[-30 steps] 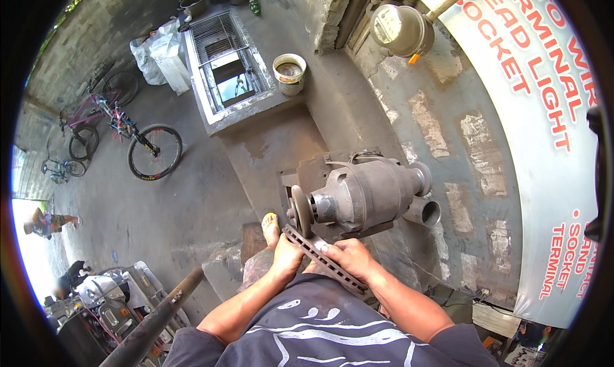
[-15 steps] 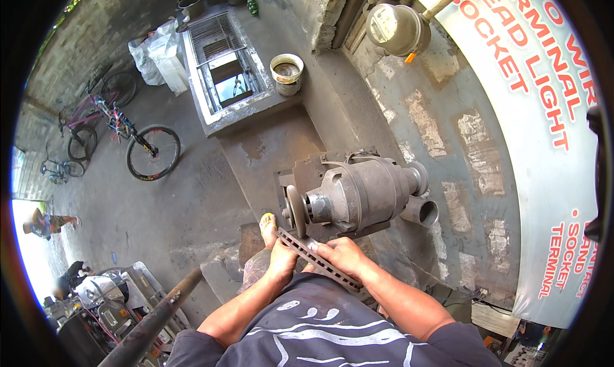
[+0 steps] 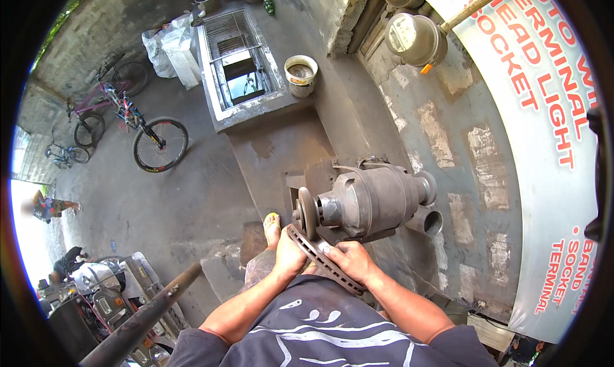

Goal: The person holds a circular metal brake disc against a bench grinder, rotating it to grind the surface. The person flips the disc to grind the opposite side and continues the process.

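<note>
A vented brake disc [image 3: 327,263], seen nearly edge-on with a row of slots around its rim, is held slanted in front of my body. My left hand [image 3: 290,257] grips its upper left part, and my right hand [image 3: 353,262] has fingers and thumb closed on its right side. The disc's upper end is at the lower edge of a grinding wheel [image 3: 307,213]; whether they touch I cannot tell. That wheel sits on the shaft of a dusty grey electric motor [image 3: 378,202], just beyond my hands.
A metal pipe [image 3: 153,309] slants up at the lower left, beside a pile of machine parts [image 3: 118,296]. Farther off stand bicycles [image 3: 160,144], a white bucket [image 3: 300,74] and a framed grate [image 3: 233,40]. A person [image 3: 51,207] is at the far left. A printed banner [image 3: 511,130] hangs right.
The view has shifted, so the surroundings sit farther right in the picture. The disc has turned slightly and shows a little more of its face. Both hands still hold it by the wheel.
</note>
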A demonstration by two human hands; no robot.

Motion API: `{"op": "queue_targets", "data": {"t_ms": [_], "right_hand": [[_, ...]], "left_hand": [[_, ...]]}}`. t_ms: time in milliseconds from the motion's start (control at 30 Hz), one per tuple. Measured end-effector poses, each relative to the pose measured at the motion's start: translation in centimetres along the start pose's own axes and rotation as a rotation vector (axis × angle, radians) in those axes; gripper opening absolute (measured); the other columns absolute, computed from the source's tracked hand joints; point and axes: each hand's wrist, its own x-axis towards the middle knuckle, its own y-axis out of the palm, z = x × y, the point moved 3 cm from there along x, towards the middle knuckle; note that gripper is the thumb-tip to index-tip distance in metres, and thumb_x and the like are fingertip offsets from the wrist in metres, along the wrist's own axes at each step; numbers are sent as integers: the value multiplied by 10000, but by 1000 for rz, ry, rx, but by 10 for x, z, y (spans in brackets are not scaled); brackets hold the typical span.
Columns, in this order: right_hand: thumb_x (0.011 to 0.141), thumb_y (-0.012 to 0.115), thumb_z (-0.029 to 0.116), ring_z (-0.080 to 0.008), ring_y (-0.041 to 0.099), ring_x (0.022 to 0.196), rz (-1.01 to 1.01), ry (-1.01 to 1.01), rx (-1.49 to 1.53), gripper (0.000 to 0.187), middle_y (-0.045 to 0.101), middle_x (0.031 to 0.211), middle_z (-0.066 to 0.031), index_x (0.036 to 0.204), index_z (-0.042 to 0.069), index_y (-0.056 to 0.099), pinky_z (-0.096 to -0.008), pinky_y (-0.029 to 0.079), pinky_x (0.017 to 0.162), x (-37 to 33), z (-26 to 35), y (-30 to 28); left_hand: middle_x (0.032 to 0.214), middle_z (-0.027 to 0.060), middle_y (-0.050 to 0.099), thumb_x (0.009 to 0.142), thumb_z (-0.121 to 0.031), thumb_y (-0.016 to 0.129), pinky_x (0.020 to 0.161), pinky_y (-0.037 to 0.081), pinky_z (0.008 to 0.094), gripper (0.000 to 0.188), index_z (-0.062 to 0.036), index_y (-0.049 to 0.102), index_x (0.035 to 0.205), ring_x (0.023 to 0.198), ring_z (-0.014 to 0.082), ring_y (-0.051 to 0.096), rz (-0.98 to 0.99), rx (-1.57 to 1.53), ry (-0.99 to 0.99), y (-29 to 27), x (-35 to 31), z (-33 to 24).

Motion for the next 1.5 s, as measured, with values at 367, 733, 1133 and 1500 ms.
{"op": "queue_targets", "data": {"t_ms": [367,733,1133,1500], "right_hand": [[978,637,466,-235,748,700,70,97,125,576,746,753,-204,908,-100,719,-376,569,677,-7,24,-1],[968,643,505,-236,745,722,66,82,24,616,752,763,-207,880,-99,728,-379,570,710,-2,18,-2],[989,639,510,-210,744,683,104,137,32,603,762,756,-158,870,-74,732,-352,579,687,-4,26,5],[953,712,433,-177,729,725,-4,10,27,516,757,761,-177,889,-78,732,-349,559,666,-7,3,-4]], "left_hand": [[1297,148,611,981,-278,666,1024,475,371,524,5,517,1397,1179,230,593,69,-203,-220,-1,-8,-11],[1088,147,671,823,-174,790,910,487,358,463,38,584,1179,1021,237,638,-135,-169,-68,-3,-20,-19],[1025,119,734,758,-157,862,832,548,344,500,38,630,1156,939,199,700,-180,-250,-127,-4,-28,5],[1024,146,680,786,-189,810,887,518,381,456,17,595,1131,971,248,654,-130,76,61,5,-4,13]]}}
